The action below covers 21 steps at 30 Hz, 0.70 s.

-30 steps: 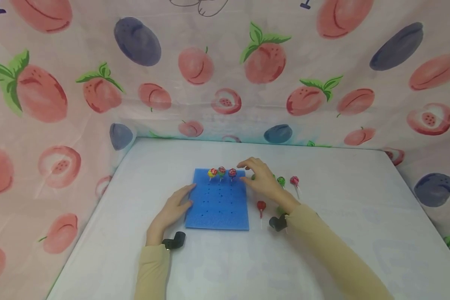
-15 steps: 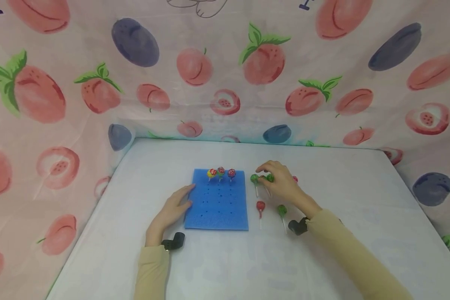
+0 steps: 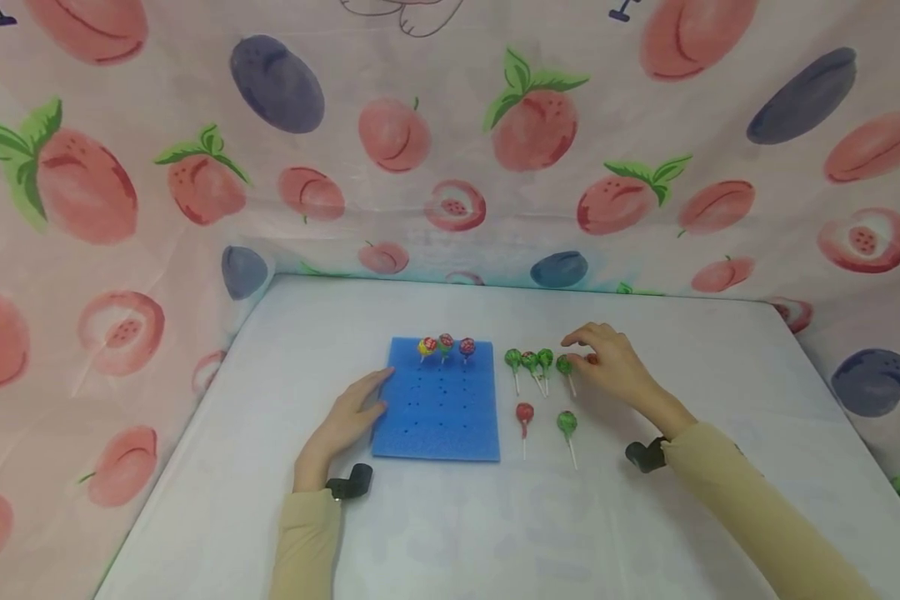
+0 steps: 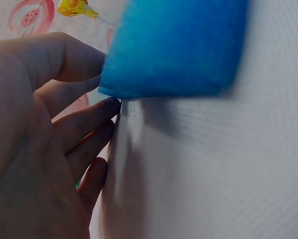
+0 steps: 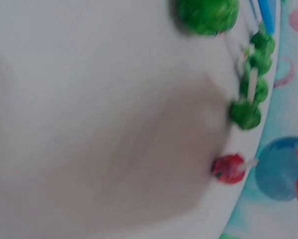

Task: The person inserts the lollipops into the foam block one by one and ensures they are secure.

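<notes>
A blue foam board [image 3: 435,442] with rows of small holes lies on the white table. Three lollipops stand upright along its far edge: a yellow-and-red lollipop [image 3: 427,346], a red-and-green lollipop [image 3: 446,342] and a red-and-purple lollipop [image 3: 467,346]. My left hand [image 3: 345,417] rests against the board's left edge, fingertips touching the foam [image 4: 174,50]. To the right, my right hand [image 3: 611,367] hovers, thumb and fingers apart, over a pinkish-red lollipop [image 5: 229,168], mostly hidden by the fingers in the head view. A green lollipop [image 3: 564,364] lies beside the fingertips.
Several green lollipops [image 3: 529,360] lie in a row right of the board. Nearer me lie a red lollipop [image 3: 524,412] and a green lollipop [image 3: 567,422]. Fruit-printed cloth [image 3: 457,133] hangs behind the table.
My right hand has moved rightward from the board's far right corner, past the green lollipops, to the pinkish-red one. My left hand and the three standing lollipops have stayed put.
</notes>
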Each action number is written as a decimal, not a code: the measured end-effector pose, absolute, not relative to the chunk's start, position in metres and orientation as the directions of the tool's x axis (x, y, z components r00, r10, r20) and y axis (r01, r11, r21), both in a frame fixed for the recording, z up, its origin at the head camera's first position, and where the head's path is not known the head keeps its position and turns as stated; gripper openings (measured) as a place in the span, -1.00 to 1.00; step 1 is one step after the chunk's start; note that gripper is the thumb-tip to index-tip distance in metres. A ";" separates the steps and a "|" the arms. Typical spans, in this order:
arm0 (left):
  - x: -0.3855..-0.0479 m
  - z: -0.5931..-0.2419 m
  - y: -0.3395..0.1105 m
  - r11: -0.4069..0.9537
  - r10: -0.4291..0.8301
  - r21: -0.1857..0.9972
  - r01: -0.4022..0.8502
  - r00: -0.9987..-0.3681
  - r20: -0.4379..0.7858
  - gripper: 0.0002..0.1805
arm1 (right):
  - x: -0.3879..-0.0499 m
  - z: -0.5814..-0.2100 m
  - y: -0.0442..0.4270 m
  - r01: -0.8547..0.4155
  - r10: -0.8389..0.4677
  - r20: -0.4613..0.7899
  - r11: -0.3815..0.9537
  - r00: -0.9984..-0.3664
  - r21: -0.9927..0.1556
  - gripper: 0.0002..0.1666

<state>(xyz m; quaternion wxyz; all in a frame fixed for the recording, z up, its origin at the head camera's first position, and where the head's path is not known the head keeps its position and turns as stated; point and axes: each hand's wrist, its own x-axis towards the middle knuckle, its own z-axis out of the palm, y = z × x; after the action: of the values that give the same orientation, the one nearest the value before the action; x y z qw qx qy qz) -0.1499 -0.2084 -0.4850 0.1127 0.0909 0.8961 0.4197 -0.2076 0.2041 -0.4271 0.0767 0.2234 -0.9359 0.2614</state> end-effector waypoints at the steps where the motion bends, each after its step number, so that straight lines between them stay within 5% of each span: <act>1: -0.150 -0.485 -0.208 0.631 0.259 0.772 0.071 -0.958 -0.123 -0.40 | -0.208 -0.427 0.208 -0.457 -0.378 0.258 0.767 -0.889 -0.450 -0.76; 21: -0.149 -0.483 -0.208 0.630 0.252 0.774 0.061 -0.959 -0.129 -0.40 | -0.219 -0.443 0.247 -0.337 -0.345 0.070 0.818 -0.936 -0.466 -0.67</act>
<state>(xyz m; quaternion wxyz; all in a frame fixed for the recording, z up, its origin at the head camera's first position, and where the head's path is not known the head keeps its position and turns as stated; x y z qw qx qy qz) -0.1487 -0.2077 -0.4827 0.1131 0.0873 0.8956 0.4214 -0.2188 0.2467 -0.4430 -0.0087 0.1789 -0.9534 0.2429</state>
